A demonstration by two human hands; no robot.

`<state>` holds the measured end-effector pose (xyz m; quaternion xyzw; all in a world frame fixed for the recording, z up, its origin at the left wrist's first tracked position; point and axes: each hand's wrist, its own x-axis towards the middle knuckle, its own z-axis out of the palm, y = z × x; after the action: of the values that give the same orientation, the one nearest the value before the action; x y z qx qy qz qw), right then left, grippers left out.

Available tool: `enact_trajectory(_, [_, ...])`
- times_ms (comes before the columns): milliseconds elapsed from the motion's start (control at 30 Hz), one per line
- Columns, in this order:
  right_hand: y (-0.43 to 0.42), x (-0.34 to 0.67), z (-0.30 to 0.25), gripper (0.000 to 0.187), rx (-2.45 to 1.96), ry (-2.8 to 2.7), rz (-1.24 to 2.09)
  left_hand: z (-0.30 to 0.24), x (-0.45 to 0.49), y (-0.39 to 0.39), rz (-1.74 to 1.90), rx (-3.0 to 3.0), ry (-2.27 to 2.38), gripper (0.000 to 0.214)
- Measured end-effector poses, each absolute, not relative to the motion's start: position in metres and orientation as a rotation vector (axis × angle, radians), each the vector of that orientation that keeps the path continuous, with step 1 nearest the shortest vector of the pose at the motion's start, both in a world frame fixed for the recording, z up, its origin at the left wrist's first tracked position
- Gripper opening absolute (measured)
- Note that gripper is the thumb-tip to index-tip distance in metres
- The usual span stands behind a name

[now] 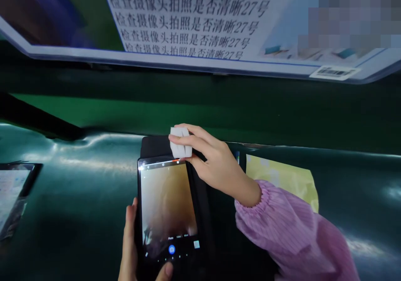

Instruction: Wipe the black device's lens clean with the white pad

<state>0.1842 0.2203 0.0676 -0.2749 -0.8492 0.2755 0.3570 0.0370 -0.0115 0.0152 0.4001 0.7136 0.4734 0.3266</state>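
Observation:
A black tablet (167,197) stands in front of me with its camera app on screen, showing a blurred brown picture above a blue shutter button. My left hand (128,245) grips its lower part, fingers along the left edge and thumb at the bottom. Between the fingers of my right hand (211,155) is a white folded wipe (180,143), held at the tablet's top edge. Whether the wipe presses on the back is hidden. Behind the tablet's top shows a dark flat piece (153,146), perhaps a cover.
Another tablet (12,197) lies at the left edge, its screen lit. A yellow sheet (285,176) rests on the green bench (94,214), right of my wrist. Above hangs a large display (188,17) with rows of Chinese text. A dark bar (37,118) slants in at left.

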Motion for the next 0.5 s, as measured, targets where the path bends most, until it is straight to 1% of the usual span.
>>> enact_trajectory(167, [0.219, 0.182, 0.07, 0.052, -0.719, -2.18, 0.717, 0.018, 0.035, -0.012, 1.237, 0.966, 1.853, 0.088])
enact_trajectory(333, [0.218, 0.182, 0.071, 0.055, -0.73, -2.194, 0.729, 0.023, 0.034, -0.011, 1.211, 0.946, 1.855, 0.091])
enact_trajectory(500, [0.218, 0.183, 0.071, 0.053, -0.733, -2.192, 0.729, 0.028, 0.033, -0.01, 1.162, 0.979, 1.896, 0.093])
